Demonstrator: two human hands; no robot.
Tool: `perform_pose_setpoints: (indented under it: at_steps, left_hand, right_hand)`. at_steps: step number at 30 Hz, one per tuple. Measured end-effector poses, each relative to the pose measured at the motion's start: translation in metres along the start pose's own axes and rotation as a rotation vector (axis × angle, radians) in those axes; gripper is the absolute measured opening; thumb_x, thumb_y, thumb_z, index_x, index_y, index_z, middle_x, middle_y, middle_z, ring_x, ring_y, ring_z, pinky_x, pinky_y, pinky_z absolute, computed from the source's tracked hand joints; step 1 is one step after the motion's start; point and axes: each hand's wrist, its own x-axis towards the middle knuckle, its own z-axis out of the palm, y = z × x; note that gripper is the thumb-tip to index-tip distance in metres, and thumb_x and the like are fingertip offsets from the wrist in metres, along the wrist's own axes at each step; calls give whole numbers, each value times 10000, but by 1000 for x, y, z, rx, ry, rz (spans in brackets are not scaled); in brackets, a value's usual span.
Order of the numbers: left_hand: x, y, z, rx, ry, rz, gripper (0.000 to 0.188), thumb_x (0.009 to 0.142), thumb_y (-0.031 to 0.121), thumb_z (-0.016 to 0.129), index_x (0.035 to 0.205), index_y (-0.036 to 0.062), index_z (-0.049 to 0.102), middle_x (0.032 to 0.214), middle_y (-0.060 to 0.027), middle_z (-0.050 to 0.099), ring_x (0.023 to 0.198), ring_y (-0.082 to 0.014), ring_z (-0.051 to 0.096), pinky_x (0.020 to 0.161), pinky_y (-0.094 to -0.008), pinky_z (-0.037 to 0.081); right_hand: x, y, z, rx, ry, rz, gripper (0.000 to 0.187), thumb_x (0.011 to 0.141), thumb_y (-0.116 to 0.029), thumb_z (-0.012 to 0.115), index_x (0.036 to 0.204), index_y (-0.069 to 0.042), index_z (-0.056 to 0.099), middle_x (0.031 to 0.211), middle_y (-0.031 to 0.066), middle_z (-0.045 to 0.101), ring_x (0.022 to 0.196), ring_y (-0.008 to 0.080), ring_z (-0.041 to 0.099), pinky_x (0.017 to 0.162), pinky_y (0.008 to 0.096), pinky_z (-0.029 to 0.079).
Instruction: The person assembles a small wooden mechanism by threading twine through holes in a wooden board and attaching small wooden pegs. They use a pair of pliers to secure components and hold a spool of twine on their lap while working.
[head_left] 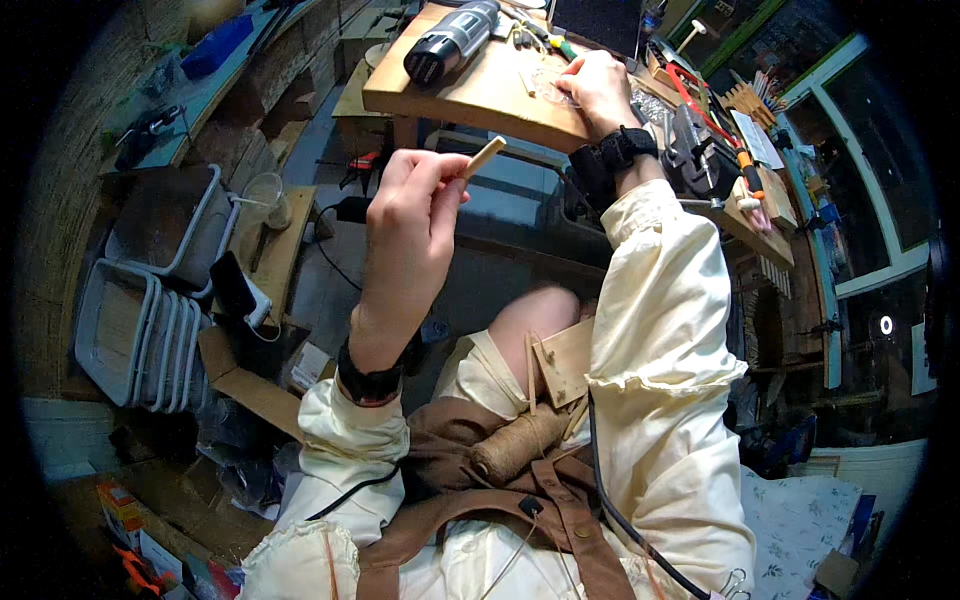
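My left hand [415, 205] is raised in front of the workbench [480, 95]. Between its thumb and fingers it pinches a short wooden stick [486, 157], whose free end points up and to the right. Over the bench top, my right hand [597, 88] has its fingertips drawn together by a small clear, shiny item [550, 86]; what they grip, if anything, is too small to tell. On my lap lie a spool of brown twine [518, 447], a flat wooden piece [566, 362] and several thin wooden sticks [530, 375].
A grey and black power tool [450, 45] and pliers [526, 37] lie on the bench. Right of my right hand are a vise [695, 155] and a red-framed saw [688, 88]. Stacked grey bins [120, 330], a clear cup [265, 195] and a phone-like device [234, 288] stand at left.
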Motion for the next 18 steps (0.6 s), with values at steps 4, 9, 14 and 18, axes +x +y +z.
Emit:
perform_pose_setpoints:
  at_steps: [4,9,14,18]
  left_hand:
    - [-25,-2,-7,-242,-46,-83,134,881,-27,564,1009,-17,602,930,-102,568,809,-173,668,667,-251,533]
    - [-37,1,-3,-360,-60,-41,134,885,-28,562,1013,-20,602,950,-103,575,832,-179,671,696,-258,536]
    - [-41,3,3,-399,-145,-85,141,895,-11,563,1033,-19,589,950,-97,589,866,-168,661,727,-247,517]
    - [-46,6,3,-437,-208,-161,160,926,20,546,1081,-17,564,988,-80,584,891,-170,650,762,-240,496]
  right_hand:
    - [20,23,41,-165,42,-220,203,785,-272,672,833,-78,706,873,194,673,852,322,656,793,393,503]
    - [43,45,38,-83,194,-389,151,886,-184,533,902,-42,583,806,205,649,805,384,634,705,443,508]
    - [48,52,34,70,261,-533,74,724,-103,585,765,-83,643,747,185,632,725,341,636,660,397,509]
    - [45,49,32,60,254,-613,53,652,-97,605,638,-73,650,698,171,639,691,320,645,630,395,514]
